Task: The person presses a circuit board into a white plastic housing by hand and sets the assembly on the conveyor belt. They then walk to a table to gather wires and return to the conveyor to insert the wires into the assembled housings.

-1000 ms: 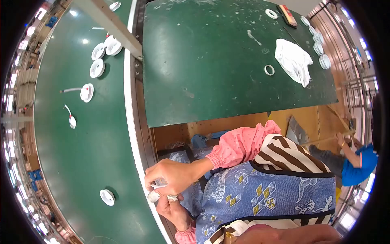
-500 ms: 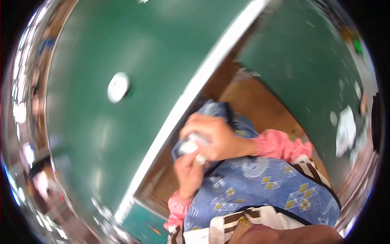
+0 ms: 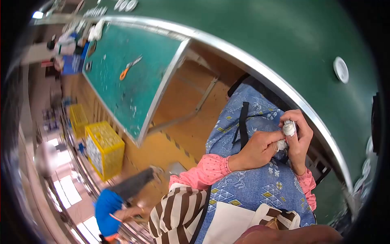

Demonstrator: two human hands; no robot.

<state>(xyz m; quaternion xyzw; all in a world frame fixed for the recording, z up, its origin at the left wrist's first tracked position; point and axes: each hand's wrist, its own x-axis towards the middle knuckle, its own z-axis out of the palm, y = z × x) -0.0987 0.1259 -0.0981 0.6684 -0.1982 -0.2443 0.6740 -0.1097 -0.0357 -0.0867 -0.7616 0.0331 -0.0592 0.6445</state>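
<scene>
My left hand (image 3: 256,151) and my right hand (image 3: 301,140) meet above my lap, over a blue patterned apron (image 3: 252,183). The fingers of both are bent and closed. White wrapping (image 3: 289,129) covers the tip of my right thumb, and a similar white patch (image 3: 281,144) shows at my left fingertips. Something small and pale, with a greyish edge, seems pinched between the hands, mostly hidden by the fingers. My left fingertips touch the right hand near its thumb.
A green work surface with a pale metal edge (image 3: 260,67) runs beyond my hands, with a white round dish (image 3: 341,70) on it. Orange-handled scissors (image 3: 125,73) lie on the teal side table (image 3: 118,46). A yellow crate (image 3: 106,152) and a person in blue (image 3: 109,213) are on the left.
My view has swung left, bringing the side table, scissors and crate into sight. Both hands stay together above my lap, and appear farther right in the view.
</scene>
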